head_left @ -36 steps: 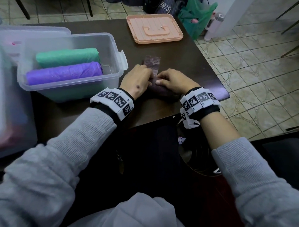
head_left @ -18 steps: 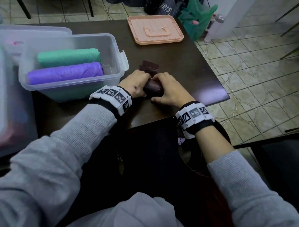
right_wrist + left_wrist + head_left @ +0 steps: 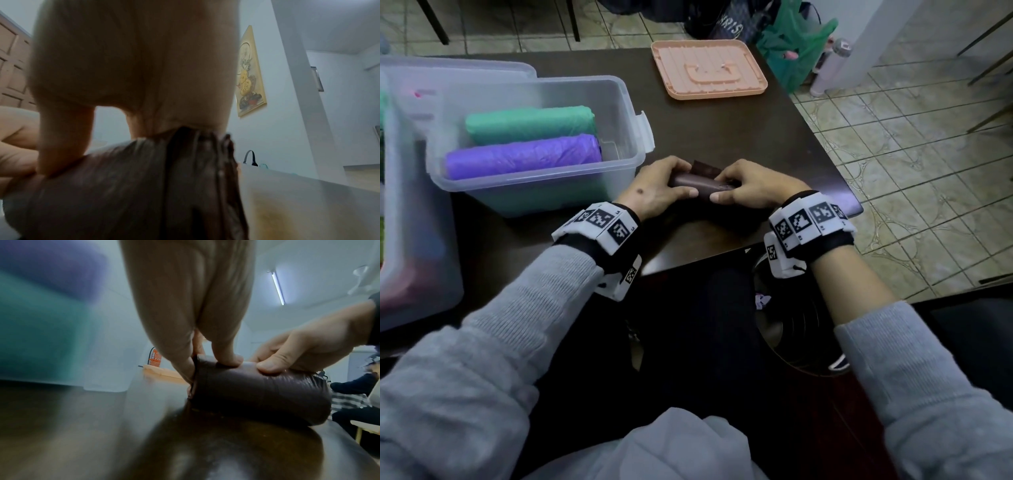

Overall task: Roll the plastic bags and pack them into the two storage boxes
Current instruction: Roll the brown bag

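A dark brown plastic bag roll [image 3: 697, 183] lies on the dark table [image 3: 739, 137] near its front edge, with a short flat tail of bag [image 3: 704, 168] beyond it. My left hand [image 3: 664, 186] grips the roll's left end and my right hand [image 3: 743, 188] grips its right end, thumbs on the near side. The left wrist view shows the brown roll [image 3: 257, 391] with fingers curled over its top. In the right wrist view the brown roll [image 3: 144, 186] fills the lower frame under my fingers. A clear storage box [image 3: 626, 113] holds a green roll [image 3: 530, 123] and a purple roll [image 3: 524, 156].
A second translucent box [image 3: 417, 240] stands at the far left with a lid [image 3: 458, 70] behind. A peach tray-like lid [image 3: 709, 70] lies at the table's far side. Tiled floor and a green bag [image 3: 798, 44] lie to the right.
The flat tail of the brown bag has grown much shorter as the roll moved away from me. Both hands shifted from pressing on top to gripping the roll's ends.
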### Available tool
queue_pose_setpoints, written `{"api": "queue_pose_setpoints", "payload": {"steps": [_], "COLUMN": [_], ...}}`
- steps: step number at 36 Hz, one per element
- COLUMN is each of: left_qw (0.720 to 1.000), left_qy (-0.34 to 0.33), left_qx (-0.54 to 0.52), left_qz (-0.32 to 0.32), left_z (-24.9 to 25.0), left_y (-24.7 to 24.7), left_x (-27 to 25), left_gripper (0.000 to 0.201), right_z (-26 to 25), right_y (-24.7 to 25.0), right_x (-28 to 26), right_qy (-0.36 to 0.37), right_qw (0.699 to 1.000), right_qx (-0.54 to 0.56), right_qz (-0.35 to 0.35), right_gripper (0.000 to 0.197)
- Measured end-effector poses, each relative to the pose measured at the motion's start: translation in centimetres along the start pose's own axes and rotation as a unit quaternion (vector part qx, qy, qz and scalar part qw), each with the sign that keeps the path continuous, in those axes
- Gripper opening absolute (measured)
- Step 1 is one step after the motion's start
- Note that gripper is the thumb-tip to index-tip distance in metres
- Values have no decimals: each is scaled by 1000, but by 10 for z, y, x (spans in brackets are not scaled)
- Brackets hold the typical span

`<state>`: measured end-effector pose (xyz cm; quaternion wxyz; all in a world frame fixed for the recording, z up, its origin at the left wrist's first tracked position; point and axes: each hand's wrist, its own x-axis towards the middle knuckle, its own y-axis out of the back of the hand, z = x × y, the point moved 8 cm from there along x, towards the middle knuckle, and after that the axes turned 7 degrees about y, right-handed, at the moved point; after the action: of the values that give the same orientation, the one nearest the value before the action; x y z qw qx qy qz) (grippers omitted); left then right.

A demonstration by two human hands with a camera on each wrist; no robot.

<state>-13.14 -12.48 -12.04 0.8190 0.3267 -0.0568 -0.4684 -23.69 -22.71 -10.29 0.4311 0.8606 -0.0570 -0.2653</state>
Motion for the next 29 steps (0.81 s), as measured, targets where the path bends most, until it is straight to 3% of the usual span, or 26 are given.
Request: {"api": "queue_pose_setpoints", "payload": {"steps": [3,8,9,12,15,21,29], "left_qw": [1000,999,999,999,999,999,997], "left_qy": [12,19,19,16,12,9,59], "left_qx": [-20,-30,-31,-34,-35,-31,-48], "left_qz": [-4,-14,-16,-19,-20,-22,17], "left_z": [-2,-2,-1,-2,-1,1,-11], "left_y": [0,1,1,2,3,5,13], "left_x": [1,3,3,2,1,-4,-32], "left_gripper": [42,42,42,41,42,47,62], "right_z": [3,-3,-5,-10,-16,-23,-32], "right_y": [0,1,-1,-8,-10,-12,-15], "right_x": [0,4,6,10,10,5,5], "right_qy": [-25,-38,-37,-30,-13,21,20], "right_qw": [999,998,998,997,997,1000,998], "right_qx": [1,13,9,-17,-11,-19,-33], "right_qz": [-28,-45,-53,-74,-71,-8,44], "right_gripper": [38,85,82,46,36,35,41]}}
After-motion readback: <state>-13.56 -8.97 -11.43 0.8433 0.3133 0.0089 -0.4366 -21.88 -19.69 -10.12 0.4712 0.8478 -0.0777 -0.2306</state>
